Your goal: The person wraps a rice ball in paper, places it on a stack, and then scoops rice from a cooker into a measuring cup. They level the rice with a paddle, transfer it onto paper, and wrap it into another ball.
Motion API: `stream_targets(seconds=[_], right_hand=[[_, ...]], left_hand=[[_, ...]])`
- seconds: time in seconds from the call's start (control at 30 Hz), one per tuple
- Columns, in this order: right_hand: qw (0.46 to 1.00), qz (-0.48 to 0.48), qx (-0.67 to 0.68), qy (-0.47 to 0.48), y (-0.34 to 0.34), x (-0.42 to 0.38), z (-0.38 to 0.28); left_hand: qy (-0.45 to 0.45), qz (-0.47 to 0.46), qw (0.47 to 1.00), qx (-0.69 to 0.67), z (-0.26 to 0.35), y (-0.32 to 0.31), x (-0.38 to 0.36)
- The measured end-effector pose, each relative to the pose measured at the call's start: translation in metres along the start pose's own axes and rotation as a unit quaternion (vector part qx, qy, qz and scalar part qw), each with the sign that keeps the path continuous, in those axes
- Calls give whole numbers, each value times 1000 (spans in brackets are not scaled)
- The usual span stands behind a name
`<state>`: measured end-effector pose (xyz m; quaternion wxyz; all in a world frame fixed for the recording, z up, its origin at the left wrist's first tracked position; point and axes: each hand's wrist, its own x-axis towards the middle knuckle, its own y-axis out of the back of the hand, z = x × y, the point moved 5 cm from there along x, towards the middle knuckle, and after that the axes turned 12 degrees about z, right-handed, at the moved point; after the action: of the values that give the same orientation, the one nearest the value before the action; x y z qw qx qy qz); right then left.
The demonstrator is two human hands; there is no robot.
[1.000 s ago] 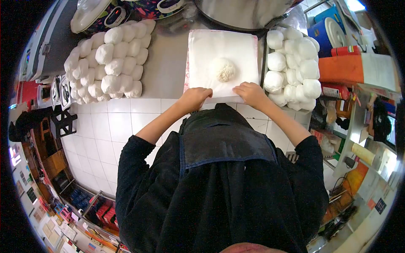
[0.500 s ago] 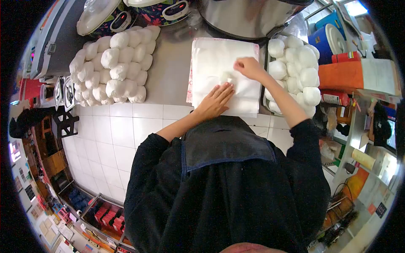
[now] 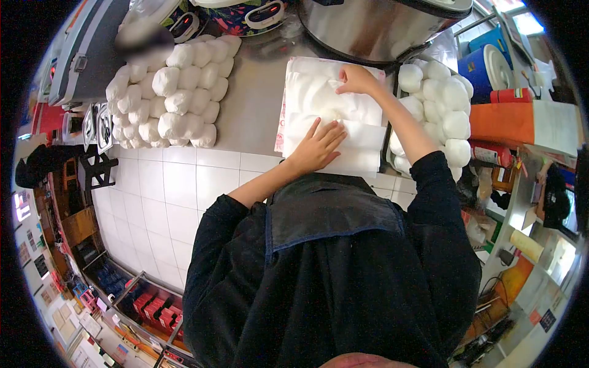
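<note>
A stack of thin white paper sheets (image 3: 362, 144) lies on the metal counter, over a sheet with a pink pattern (image 3: 279, 132) that shows at its edges. My left hand (image 3: 319, 146) rests flat on the near part of the top sheet, fingers spread. Just beyond its fingertips the paper is creased around a small pale lump (image 3: 332, 115). Toward the far edge, my right hand (image 3: 359, 80) bends over the paper, thumb and forefinger apart, tips at the sheet. To its right, round white paper-wrapped bundles (image 3: 451, 110) are piled in a tray.
More round white bundles (image 3: 178, 101) are stacked at the counter's left. A large steel pot (image 3: 374, 30) stands behind the sheets, with floral-patterned cookers (image 3: 236, 18) left of it. An orange box (image 3: 502, 122) sits beyond the right-hand pile. White floor tiles (image 3: 178, 184) show below the counter.
My right hand has shifted slightly up the stack, its closed fingers now parted. The top paper is more creased around the lump. My left hand stays on the sheet, fingers spread wider.
</note>
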<state>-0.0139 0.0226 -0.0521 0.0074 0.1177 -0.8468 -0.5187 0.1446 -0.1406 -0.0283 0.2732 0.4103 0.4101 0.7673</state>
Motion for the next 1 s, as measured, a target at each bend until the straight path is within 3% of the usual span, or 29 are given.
stream_targets(seconds=[0.07,0.13,0.27,0.37,0.43,0.57,0.63,0.7,0.73,0.77,0.8,0.83,0.87,0.93,1.0], right_hand=[[1000,15,14,18,6,4,-10],[997,-47,-55,-24,-1,13,-19],[992,-8,-129,4,-9,16,-34],[990,-22,-118,74,4,10,-24],[979,-95,-101,148,13,3,-17],[987,-68,-30,141,24,-32,-31],[981,-21,13,191,22,-60,-50],[968,10,-61,242,20,-96,-74],[958,15,-108,264,12,-110,-77],[959,16,-110,260,3,-123,-76],[949,76,-139,272,-1,-134,-77],[934,134,-167,284,-5,-146,-79],[935,134,-168,283,-9,-154,-80],[941,203,-127,239,-9,-168,-81],[942,212,-133,225,-14,-177,-73]], left_hand=[[3,2,1000,-11,0,1,3],[5,4,1000,-21,-1,2,5],[15,14,999,-39,-2,2,8],[12,30,999,-39,-5,2,8],[10,35,999,-37,-7,4,6],[9,40,996,-76,-18,1,9],[19,49,992,-111,-21,-7,3],[156,207,951,-170,-33,0,-4],[152,206,951,-174,-31,3,-3],[98,230,966,-63,-25,17,0],[42,252,966,49,-18,29,4],[44,186,977,99,-15,36,15],[43,186,977,98,-18,40,17],[-32,-27,996,81,-33,25,18],[-83,3,996,26,-49,16,3]])
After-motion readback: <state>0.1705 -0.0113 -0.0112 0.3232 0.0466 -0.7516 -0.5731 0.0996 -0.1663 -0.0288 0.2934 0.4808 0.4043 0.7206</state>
